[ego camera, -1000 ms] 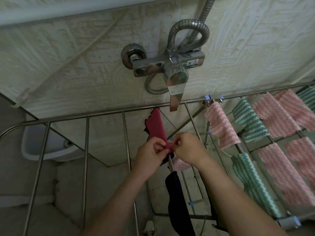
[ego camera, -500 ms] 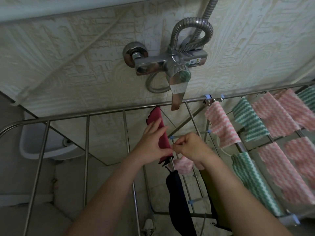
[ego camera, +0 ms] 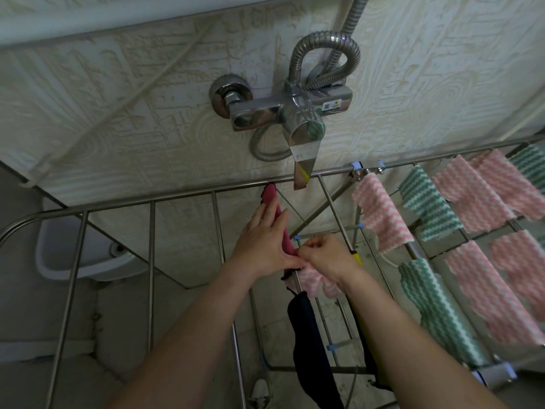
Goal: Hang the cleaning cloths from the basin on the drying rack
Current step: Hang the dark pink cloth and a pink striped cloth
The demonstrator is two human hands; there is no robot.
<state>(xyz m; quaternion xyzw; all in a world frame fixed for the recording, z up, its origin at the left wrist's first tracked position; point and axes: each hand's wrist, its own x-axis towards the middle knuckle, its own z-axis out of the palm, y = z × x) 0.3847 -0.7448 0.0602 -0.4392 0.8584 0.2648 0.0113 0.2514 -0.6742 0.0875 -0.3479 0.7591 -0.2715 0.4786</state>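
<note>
A dark red cloth hangs over a rod of the steel drying rack. My left hand lies flat along the cloth with straight fingers, pressing it against the rod. My right hand pinches the cloth's near end with curled fingers, just right of my left thumb. A pink-and-white cloth hangs under my right hand. A grey-white basin sits low at the left, behind the rack bars; its inside is hidden.
Several pink and green striped cloths hang on the rack's right side. A dark garment hangs below my hands. A chrome tap with a hose juts from the wall right above the rack.
My left hand let go of its pinch and slid forward, flat along the red cloth. My right hand stayed at the cloth's near end.
</note>
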